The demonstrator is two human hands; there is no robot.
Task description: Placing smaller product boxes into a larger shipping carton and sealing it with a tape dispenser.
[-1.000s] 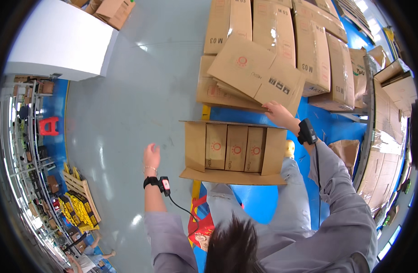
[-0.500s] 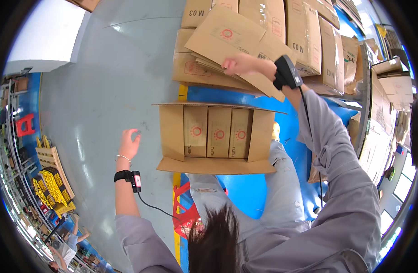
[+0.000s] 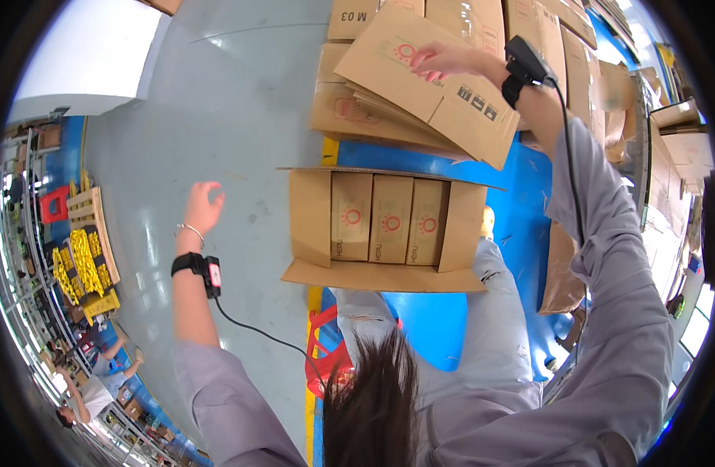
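In front of me an open brown carton holds three smaller brown boxes side by side, each printed with a red sun-like mark. Its near and far flaps are spread outward. Beyond it lies a fanned stack of flattened cardboard cartons. My right hand is over the top sheet, fingers loosely bent and apart, gripping nothing that shows; whether the fingertips touch the cardboard is unclear. Out to the left of the carton, over the grey floor, my left hand is empty with thumb and fingers apart.
Large sealed cartons are stacked at the far side. A red stool stands by my left leg. Further left are a wooden pallet, yellow goods, shelving and another person. A white block-like structure fills the far left.
My right hand has risen from the near edge of the flattened stack to farther over its top sheet. My left hand has moved farther away and slightly left. The view has shifted slightly.
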